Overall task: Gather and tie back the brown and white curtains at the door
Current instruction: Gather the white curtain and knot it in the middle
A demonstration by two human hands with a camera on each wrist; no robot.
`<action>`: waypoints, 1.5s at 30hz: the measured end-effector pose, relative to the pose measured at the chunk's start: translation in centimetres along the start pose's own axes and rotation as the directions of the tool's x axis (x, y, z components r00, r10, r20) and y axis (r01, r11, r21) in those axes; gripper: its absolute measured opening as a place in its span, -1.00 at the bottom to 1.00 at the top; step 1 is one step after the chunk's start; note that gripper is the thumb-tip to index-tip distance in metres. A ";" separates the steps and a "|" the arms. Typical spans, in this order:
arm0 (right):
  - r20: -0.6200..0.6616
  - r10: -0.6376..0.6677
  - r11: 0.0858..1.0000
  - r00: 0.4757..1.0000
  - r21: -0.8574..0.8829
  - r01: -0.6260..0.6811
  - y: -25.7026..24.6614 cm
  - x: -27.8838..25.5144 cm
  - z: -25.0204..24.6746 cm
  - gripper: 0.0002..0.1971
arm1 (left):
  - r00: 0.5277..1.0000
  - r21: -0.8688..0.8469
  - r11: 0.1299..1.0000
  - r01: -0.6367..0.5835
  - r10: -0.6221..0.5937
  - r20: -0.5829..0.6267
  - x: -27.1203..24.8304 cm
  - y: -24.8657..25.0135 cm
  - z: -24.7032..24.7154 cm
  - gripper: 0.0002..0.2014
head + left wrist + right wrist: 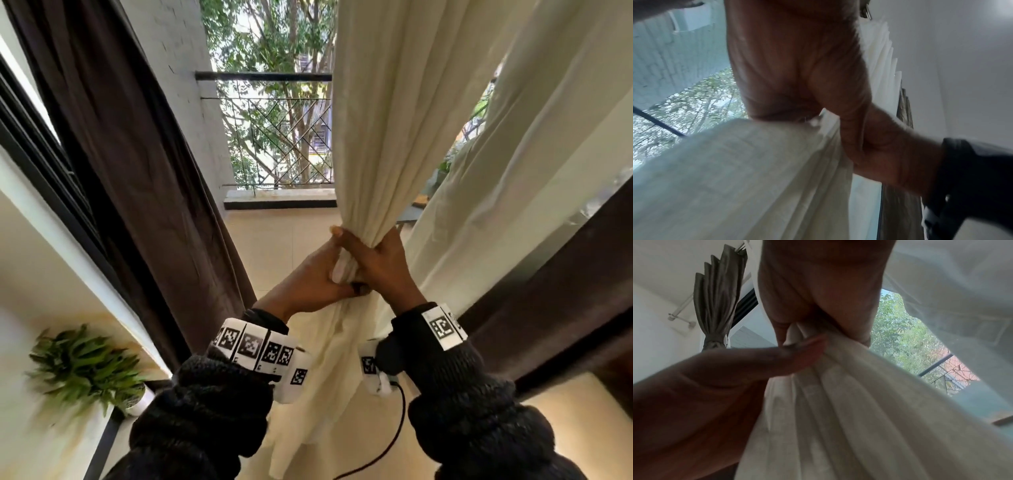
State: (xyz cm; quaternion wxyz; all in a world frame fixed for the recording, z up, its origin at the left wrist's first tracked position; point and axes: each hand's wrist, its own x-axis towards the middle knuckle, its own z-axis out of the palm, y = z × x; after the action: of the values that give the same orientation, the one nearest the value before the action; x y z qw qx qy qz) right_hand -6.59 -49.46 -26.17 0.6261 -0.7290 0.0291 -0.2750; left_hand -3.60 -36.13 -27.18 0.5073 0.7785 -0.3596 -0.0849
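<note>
The white curtain (387, 137) hangs at the centre right of the doorway, bunched into a narrow neck. My left hand (318, 277) and my right hand (376, 260) both grip that neck, the right crossing over the left. In the left wrist view my left hand (797, 65) clasps the white curtain (735, 178) from above. In the right wrist view my right hand (818, 288) squeezes the white curtain (838, 402). A brown curtain (130, 164) hangs loose at the left. Another brown curtain (548, 274) hangs at the right, behind the white one.
A potted green plant (85, 370) stands by the wall at lower left. The black door frame (41, 164) runs along the left. Beyond the doorway lies a tiled balcony with a metal railing (274, 137) and trees. A black cable (387, 442) hangs from my right wrist.
</note>
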 end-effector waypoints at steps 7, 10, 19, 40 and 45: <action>0.050 -0.003 0.996 0.999 -0.093 0.008 1.0 1.5 -1.7 -0.80 | 0.941 0.015 0.994 0.104 -0.093 -0.326 -1.5 -2.9 -2.7 -0.81; 0.037 0.008 0.997 0.999 -0.075 -0.006 0.9 1.4 -1.8 -0.78 | 0.947 -0.002 0.993 0.116 -0.112 -0.300 -1.7 -3.0 -3.2 -0.82; 0.168 0.088 0.991 0.982 -0.110 -0.070 1.5 2.0 -2.0 -0.37 | 0.955 -0.645 0.707 0.291 -0.171 0.243 -3.6 -1.3 0.3 -0.66; 0.446 0.180 0.914 0.876 -0.405 0.018 0.5 1.7 -4.5 -0.04 | 0.789 0.216 0.923 0.319 -0.132 -0.600 -1.9 0.0 5.9 -0.55; 0.422 0.196 0.915 0.885 -0.404 -0.010 1.0 2.0 -4.8 -0.11 | 0.743 0.203 0.960 0.193 -0.008 -0.670 -2.8 -1.4 6.9 0.15</action>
State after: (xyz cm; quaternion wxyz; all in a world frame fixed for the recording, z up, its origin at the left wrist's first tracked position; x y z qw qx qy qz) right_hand -6.69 -54.77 -26.07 0.4715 -0.8801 -0.0243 -0.0512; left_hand -8.38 -39.09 -32.29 0.4903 0.8353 -0.1213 0.2170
